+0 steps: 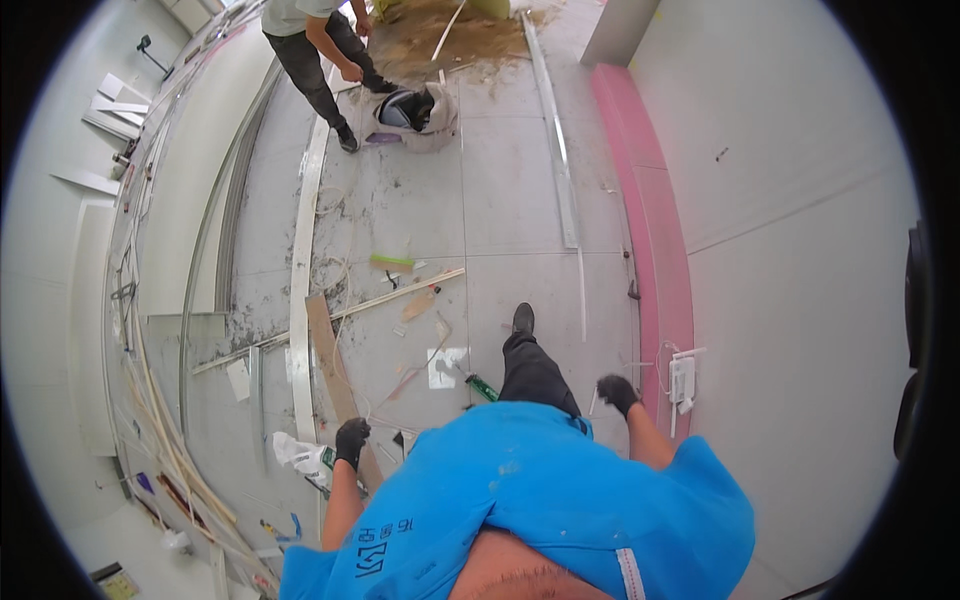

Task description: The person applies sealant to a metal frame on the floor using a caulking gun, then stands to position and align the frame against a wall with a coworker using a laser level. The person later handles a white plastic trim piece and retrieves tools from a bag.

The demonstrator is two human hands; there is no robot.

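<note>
My left hand [352,440], in a black glove, hangs in the air beside a long brown board [330,352]. Its fingers are too small and dark to make out. Close to it on the floor lies a white plastic bag [298,452]. My right hand [618,393], also gloved in black, hovers left of the pink ledge with its fingers curled. A thin pale stick [593,402] shows at its fingertips; whether the hand grips it is unclear. In front of my blue shirt, a green tube [481,386] lies on the tiles near my outstretched leg.
Another person [318,50] stands at the far left by an open sack [425,115]. Long white strips [305,270] and a metal profile [552,130] lie lengthwise. Stacked panels [200,200] line the left. A pink ledge [645,200] with a white box [682,380] runs along the right wall.
</note>
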